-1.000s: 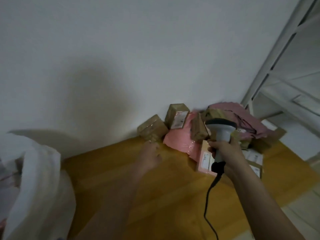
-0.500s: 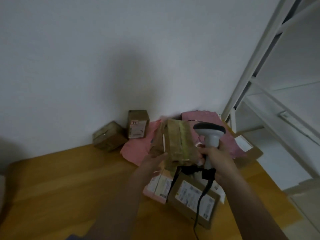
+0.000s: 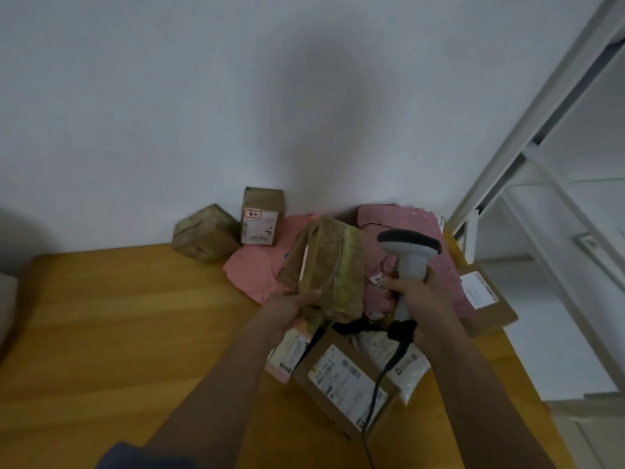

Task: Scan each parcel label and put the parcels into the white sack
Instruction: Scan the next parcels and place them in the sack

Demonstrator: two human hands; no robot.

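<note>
L hand (image 3: 291, 308) grips taped brown parcel (image 3: 326, 270) from below, held tilted above pile on wooden table (image 3: 118, 333). R hand (image 3: 417, 299) clenched round grey scanner (image 3: 410, 262) handle, head just right of parcel, black cable (image 3: 378, 377) trailing down over flat box w/ label (image 3: 345, 377). Pink mailers (image 3: 260, 272) under/behind parcel. 2 small boxes by wall: plain one (image 3: 204, 233), labelled one (image 3: 261, 216) upright beside it. Sack: only pale edge at far left, can't tell if it's that
</note>
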